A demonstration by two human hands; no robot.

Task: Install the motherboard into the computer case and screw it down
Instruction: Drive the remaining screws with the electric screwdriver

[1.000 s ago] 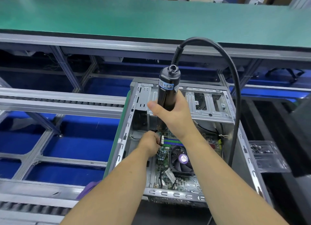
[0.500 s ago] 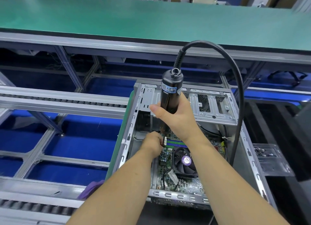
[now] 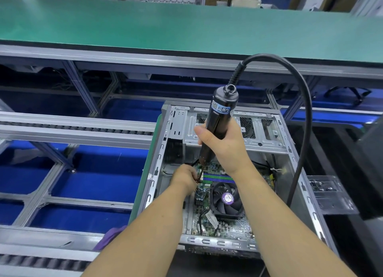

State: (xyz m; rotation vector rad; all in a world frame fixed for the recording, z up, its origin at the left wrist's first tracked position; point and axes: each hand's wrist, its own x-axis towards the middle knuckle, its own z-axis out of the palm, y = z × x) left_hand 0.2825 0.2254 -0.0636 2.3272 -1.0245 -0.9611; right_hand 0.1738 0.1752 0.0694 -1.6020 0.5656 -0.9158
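Observation:
A grey metal computer case [image 3: 298, 196] lies open on its side. The green motherboard [image 3: 226, 225] lies inside it, with a black CPU fan [image 3: 227, 199]. My right hand [image 3: 224, 147] grips a black electric screwdriver [image 3: 220, 115] held nearly upright, its bit pointing down at the board's upper left corner. My left hand [image 3: 185, 179] reaches into the case and pinches the bit near its tip. The screw itself is hidden by my fingers.
The screwdriver's black cable [image 3: 300, 135] arcs over the case's right side. A clear plastic tray [image 3: 327, 191] with small screws sits to the right of the case. Roller conveyor rails [image 3: 76, 129] run to the left. A green bench [image 3: 165, 26] spans the back.
The view has shifted slightly, so the case sits a little lower and further right. Both hands keep the same hold, with the bit still at the board's upper left corner.

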